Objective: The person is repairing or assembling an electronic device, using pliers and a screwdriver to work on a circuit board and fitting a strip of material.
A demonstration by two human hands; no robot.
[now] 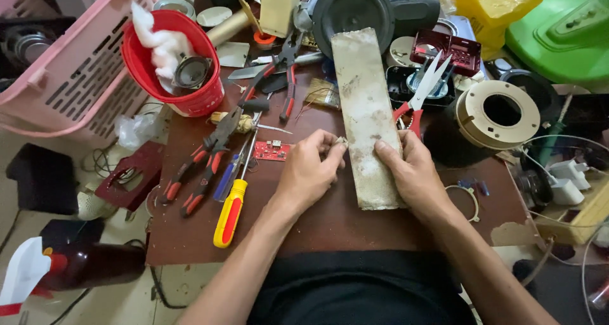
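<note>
Grey-white stone slab (366, 115) is lying lengthwise at centre frame on the brown desk (330, 226); it is looking heavy, stiff and gritty, best steadied along its long edges. Left hand (309, 171) is pinching a tiny piece (341, 141) against the slab's left edge, grip nearly closed. Right hand (411, 171) is pressing fingers flat on the slab's right side, grip loose. The tiny piece is too small to identify.

Red bucket (181, 77) beside pink basket (70, 71); yellow-handled screwdriver (231, 212), red-handled pliers (203, 163), scissors (420, 93), small red circuit board (271, 151) on worktop (330, 226).
</note>
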